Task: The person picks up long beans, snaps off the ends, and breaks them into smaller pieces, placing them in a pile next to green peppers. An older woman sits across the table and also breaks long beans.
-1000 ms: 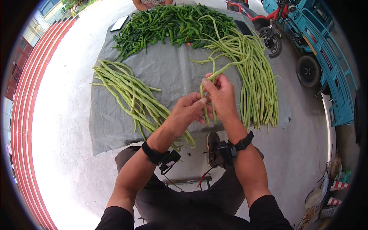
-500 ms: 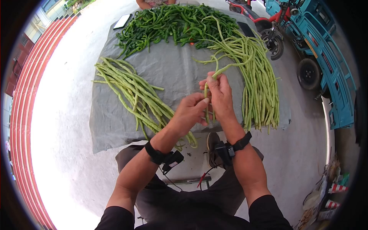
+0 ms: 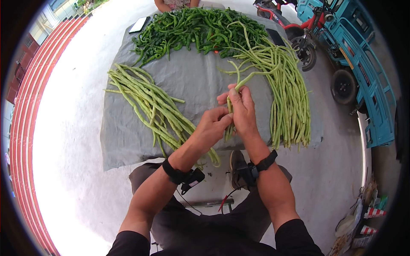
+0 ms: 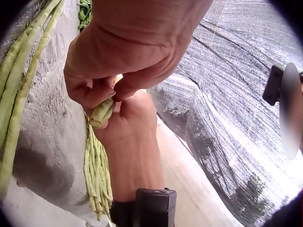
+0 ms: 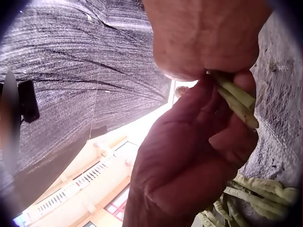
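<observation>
My right hand (image 3: 244, 112) holds long beans (image 3: 245, 80) between thumb and fingers over the front of the table, their upper parts bending away toward the right-hand pile. Just left of it and touching it, my left hand (image 3: 212, 127) pinches the same beans lower down. Short cut-looking ends (image 5: 239, 101) stick out past the fingers in the right wrist view. In the left wrist view a bean end (image 4: 102, 113) shows under the left fingertips. A looser pile of long beans (image 3: 149, 106) lies to the left, a thicker pile (image 3: 290, 98) to the right.
A grey sheet (image 3: 196, 79) covers the table. Green peppers (image 3: 188, 32) are heaped along its far side, with a white-screened phone (image 3: 139, 24) at left and a dark one (image 3: 275, 37) at right. Another person's arm (image 3: 162, 5) shows beyond. A blue cargo tricycle (image 3: 363, 72) stands at right.
My hands have come closer together, the left fingers moving in against the right hand. The held beans' lower ends, spread apart before, now sit side by side. Both piles stay put.
</observation>
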Tool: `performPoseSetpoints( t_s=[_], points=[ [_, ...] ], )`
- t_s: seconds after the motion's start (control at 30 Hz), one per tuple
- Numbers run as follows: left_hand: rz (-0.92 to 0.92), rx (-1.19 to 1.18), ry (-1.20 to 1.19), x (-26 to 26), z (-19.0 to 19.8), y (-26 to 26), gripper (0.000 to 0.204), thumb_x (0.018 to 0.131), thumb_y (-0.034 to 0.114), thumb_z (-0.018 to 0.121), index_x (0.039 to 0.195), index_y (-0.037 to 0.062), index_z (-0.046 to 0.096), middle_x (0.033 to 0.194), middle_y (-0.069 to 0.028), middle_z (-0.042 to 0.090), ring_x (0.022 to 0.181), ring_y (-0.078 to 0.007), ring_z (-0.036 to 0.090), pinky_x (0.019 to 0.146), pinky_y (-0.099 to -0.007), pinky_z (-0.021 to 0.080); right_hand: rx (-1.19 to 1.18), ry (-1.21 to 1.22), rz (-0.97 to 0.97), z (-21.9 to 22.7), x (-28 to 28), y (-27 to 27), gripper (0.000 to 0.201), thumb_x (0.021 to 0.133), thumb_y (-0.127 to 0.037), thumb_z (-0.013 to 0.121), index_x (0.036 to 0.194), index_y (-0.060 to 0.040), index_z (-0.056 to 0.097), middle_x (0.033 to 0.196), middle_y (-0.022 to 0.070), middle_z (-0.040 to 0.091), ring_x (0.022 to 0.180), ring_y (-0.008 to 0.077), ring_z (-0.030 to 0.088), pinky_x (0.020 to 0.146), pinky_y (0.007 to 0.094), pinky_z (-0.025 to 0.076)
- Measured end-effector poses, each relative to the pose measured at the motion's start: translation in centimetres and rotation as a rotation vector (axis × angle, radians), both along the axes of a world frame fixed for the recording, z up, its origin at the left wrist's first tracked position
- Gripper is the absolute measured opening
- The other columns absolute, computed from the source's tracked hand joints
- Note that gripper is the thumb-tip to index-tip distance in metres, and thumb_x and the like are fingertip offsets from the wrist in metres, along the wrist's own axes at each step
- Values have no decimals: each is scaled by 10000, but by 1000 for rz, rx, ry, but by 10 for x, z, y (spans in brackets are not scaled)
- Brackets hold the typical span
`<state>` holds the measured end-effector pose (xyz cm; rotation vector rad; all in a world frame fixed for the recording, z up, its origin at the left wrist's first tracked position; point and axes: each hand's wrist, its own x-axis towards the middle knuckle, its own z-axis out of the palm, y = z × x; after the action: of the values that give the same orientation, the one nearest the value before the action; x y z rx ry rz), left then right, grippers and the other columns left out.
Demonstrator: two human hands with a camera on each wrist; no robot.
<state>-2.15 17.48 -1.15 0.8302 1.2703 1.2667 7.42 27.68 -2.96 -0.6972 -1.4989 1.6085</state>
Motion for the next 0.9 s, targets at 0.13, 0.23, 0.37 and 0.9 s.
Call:
performPoseSetpoints(
  t_s=[0.13,0.23,0.37,0.9],
  points=[
    [23,72,24,-5,-1,-2,245,1069,206,524,1093,13,672,884,-1,669,743,-79,613,633,-234,446,-96,-55,90,15,14,8,396,1095,-395,537,1137,-6,596,936,81,712,809,113,637,724,310,520],
    [-10,58,182,-18,7,-6,252,1065,191,505,1098,1,665,855,-22,683,744,-99,628,671,-261,468,1,-345,96,27,35,28,435,1085,-428,545,1017,-10,643,909,79,725,769,108,644,679,300,505],
    [-84,36,314,-34,15,-13,245,1052,175,504,1085,-4,668,815,-29,684,726,-103,628,665,-279,477,429,-475,-194,39,51,28,222,985,-245,673,1004,-24,672,874,90,699,776,190,658,698,340,508],
    [-24,342,1349,-61,46,-27,135,934,117,677,1052,50,678,992,-120,691,969,-350,652,818,-459,518,912,-423,199,40,34,-1,136,948,-118,659,1055,-35,665,941,155,649,900,388,632,777,471,519]
  ],
)
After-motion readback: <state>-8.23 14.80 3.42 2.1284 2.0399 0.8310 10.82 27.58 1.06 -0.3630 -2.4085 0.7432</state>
